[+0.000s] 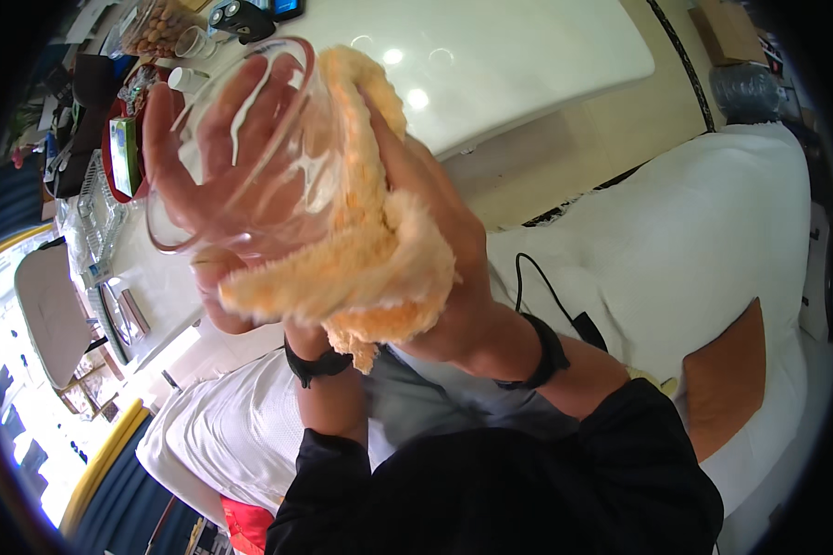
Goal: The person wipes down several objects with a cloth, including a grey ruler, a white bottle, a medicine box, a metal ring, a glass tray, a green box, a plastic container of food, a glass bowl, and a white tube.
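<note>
A clear glass vessel (323, 170) is held up in front of me, tilted, with its wide mouth toward the upper left. My left hand (215, 201) cradles it from behind, and its spread fingers show through the glass. In my right hand (451, 243) is a fluffy orange-yellow cloth (389, 277), pressed along the vessel's right side. One fold of the cloth hangs below the vessel, blurred. My right fingertips are hidden behind the cloth.
On the white table (527, 55) stand a jar of nuts (156, 31), a small clear cup (196, 43), a black device (243, 19) and a red tray (114, 177) with a green box (123, 156). A white-covered sofa (666, 229) with a black cable (545, 281) lies right.
</note>
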Demonstrator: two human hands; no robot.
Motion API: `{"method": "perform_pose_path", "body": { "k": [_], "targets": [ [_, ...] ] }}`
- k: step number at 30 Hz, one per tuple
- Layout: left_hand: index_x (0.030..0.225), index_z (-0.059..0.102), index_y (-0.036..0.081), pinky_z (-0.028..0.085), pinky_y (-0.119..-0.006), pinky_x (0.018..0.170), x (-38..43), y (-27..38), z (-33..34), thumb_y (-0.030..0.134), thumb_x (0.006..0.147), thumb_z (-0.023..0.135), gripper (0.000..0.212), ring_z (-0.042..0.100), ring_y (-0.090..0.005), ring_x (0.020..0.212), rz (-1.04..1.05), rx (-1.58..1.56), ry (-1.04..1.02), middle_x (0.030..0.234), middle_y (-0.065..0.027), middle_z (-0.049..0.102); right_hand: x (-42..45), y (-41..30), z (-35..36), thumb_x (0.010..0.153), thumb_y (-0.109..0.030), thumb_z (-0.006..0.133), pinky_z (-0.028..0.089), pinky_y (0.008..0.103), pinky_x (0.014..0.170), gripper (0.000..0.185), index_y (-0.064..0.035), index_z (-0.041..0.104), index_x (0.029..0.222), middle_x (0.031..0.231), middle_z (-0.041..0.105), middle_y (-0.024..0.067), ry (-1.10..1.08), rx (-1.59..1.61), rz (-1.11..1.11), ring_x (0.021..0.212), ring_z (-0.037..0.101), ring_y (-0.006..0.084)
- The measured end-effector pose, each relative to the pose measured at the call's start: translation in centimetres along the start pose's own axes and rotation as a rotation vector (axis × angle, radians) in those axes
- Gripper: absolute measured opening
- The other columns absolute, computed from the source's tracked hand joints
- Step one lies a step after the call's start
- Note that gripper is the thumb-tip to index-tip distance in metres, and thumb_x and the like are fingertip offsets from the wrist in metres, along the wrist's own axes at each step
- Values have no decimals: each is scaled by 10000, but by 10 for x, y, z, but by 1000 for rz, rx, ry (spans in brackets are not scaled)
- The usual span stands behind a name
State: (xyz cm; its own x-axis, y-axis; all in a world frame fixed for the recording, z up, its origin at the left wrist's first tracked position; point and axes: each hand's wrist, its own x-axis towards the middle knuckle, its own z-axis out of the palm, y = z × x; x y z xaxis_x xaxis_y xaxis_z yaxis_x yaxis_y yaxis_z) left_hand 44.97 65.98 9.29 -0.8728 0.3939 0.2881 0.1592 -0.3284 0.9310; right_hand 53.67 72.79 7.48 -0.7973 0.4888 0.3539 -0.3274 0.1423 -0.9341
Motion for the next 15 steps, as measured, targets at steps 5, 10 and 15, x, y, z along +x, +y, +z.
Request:
{"method": "perform_pose_path", "body": {
  "k": [5,10,15],
  "targets": [
    [1362,58,30,339,-474,997,-10,-10,-5,497,620,734,1108,405,-414,1155,87,-300,158,1215,-301,378,12,8,10,671,-165,715,454,334,818,783,66,308,1299,1160,479,229,-36,-9,-190,1005,540,322],
    [1367,121,65,304,-485,1002,-22,-36,-5,515,665,575,949,388,-362,1171,95,-207,185,1231,-239,409,21,26,8,846,-116,538,394,336,880,280,28,538,1086,1103,541,101,-26,162,-51,999,499,189],
    [1370,144,91,329,-507,979,-15,-43,-26,566,696,556,922,363,-411,1180,136,-213,371,1239,-292,375,4,40,28,767,-89,520,466,337,792,371,52,512,1109,1038,573,210,-33,-19,-13,926,588,298]
  ]
}}
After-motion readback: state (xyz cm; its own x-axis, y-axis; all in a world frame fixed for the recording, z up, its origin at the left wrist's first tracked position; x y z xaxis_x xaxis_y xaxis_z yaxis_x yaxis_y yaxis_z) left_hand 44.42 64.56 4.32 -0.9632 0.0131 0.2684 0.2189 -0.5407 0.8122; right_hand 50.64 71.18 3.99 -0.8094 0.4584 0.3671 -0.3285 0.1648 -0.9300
